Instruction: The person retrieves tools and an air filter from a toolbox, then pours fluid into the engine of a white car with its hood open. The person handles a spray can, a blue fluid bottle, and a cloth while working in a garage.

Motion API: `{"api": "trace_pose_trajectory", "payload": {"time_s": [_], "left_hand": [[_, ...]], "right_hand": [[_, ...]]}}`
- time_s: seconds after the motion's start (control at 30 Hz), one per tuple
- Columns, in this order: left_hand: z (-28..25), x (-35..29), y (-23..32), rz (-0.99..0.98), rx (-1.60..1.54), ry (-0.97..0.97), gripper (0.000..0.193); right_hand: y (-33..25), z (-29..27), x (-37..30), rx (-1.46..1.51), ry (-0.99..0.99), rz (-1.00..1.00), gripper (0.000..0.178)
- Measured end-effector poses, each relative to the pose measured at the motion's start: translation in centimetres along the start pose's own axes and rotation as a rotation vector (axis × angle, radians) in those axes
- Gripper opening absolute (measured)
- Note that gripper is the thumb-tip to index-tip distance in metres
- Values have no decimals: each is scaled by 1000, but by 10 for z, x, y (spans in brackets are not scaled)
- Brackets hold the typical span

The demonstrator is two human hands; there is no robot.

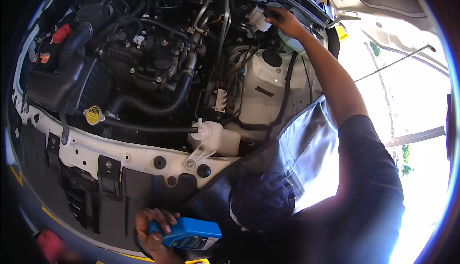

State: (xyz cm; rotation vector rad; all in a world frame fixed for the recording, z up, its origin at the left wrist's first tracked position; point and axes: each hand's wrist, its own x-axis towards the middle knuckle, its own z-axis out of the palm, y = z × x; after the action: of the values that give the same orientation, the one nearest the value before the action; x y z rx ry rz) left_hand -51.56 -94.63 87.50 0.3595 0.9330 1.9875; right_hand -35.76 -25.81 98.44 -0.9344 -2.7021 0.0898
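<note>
At the far right of the engine bay, my right hand pinches a small black cap at the top of a whitish fluid reservoir. Whether the cap is seated or lifted I cannot tell. At the lower edge, my left hand is wrapped round the narrow end of a blue plastic bottle, which lies tilted almost on its side. The bottle is in front of the car's front edge, and its mouth is hidden by my fingers.
A dark engine fills the left and middle. A white plastic tank sits behind the front panel. A glossy dark cover drapes the fender. A rounded dark fabric shape is at lower middle. A prop rod supports the raised hood.
</note>
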Motion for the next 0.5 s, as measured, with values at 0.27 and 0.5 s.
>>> {"api": "trace_pose_trajectory", "payload": {"time_s": [0.27, 0.5], "left_hand": [[-1, 0, -1, -17, -72, 66, 58], [-14, -1, -4, -18, -99, -89, 60]], "right_hand": [[-25, 3, 26, -259, -314, 106, 92], [-27, 41, 16, -330, -102, 119, 85]]}}
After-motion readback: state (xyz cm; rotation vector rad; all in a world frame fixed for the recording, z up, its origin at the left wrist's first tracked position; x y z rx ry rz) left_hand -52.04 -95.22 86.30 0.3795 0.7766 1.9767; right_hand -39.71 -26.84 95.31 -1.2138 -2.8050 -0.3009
